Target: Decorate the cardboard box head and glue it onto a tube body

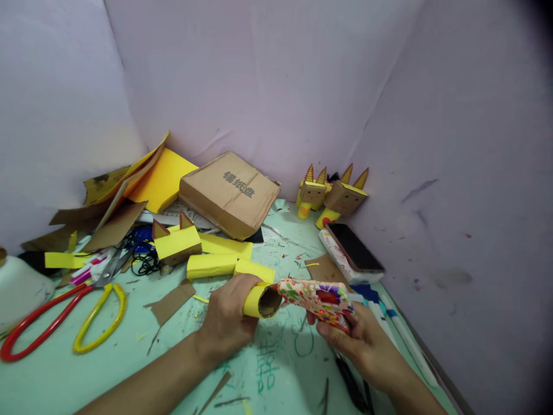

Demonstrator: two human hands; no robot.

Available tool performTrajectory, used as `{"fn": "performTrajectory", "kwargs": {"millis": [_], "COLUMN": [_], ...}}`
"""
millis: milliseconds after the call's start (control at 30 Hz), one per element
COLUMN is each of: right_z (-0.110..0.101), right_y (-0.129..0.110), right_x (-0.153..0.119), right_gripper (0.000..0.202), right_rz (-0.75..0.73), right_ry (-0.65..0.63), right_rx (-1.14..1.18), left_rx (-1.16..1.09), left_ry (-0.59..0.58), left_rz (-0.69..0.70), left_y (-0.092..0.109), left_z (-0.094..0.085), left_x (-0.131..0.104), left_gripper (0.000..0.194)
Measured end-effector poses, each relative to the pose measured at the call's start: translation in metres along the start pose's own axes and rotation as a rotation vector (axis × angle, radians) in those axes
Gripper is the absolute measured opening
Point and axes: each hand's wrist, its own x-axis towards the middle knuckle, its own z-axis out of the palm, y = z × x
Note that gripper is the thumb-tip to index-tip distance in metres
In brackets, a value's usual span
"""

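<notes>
My left hand (228, 311) is wrapped round a yellow-covered cardboard tube (252, 301), its open brown end facing right. In my right hand (365, 340) is a hot glue gun (298, 293) with a colourful patterned covering. The gun's nozzle is at the upper right rim of the tube; I cannot tell whether it touches. Just behind my left hand lie yellow paper rolls (211, 266). Left of those stands a small yellow-topped cardboard box head (177, 245) with two brown pointed ears.
Large scissors (47, 323) with red and yellow handles lie at the left. A cardboard box (231, 193) and folded yellow card (162, 181) stand at the back. Two eared cardboard figures (345, 199) are in the corner, behind a phone (354, 248). Cardboard scraps (173, 302) litter the green tabletop.
</notes>
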Motion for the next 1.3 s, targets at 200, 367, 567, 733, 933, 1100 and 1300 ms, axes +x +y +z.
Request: {"fn": "performTrajectory", "kwargs": {"millis": [200, 367, 567, 733, 933, 1100, 1300], "right_z": [0.002, 0.003, -0.002, -0.005, 0.004, 0.003, 0.006], "right_y": [-0.015, -0.01, -0.005, -0.015, -0.027, -0.018, -0.02], "right_x": [0.001, -0.001, -0.002, -0.002, -0.003, -0.006, -0.007], "right_gripper": [0.037, 0.035, 0.038, 0.032, 0.031, 0.03, 0.032], "right_rz": [0.004, -0.004, 0.005, 0.012, -0.013, 0.027, 0.053], "right_ry": [-0.015, -0.002, -0.061, -0.142, -0.139, -0.136, -0.155], "right_rx": [-0.018, 0.02, -0.003, -0.078, -0.047, 0.023, 0.057], "left_rx": [0.008, 0.016, 0.032, 0.047, 0.068, 0.075, 0.075], "left_ry": [0.01, 0.017, 0.019, 0.018, 0.03, 0.032, 0.027], "left_rz": [0.029, 0.038, 0.041, 0.042, 0.049, 0.059, 0.044], "left_y": [0.002, 0.003, 0.003, 0.004, 0.004, 0.002, 0.003], "left_z": [-0.001, -0.001, 0.0, 0.0, -0.001, 0.0, 0.0], "left_x": [0.0, 0.001, 0.001, 0.0, 0.003, 0.003, 0.002], "left_gripper": [0.022, 0.02, 0.017, 0.017, 0.013, 0.016, 0.018]}}
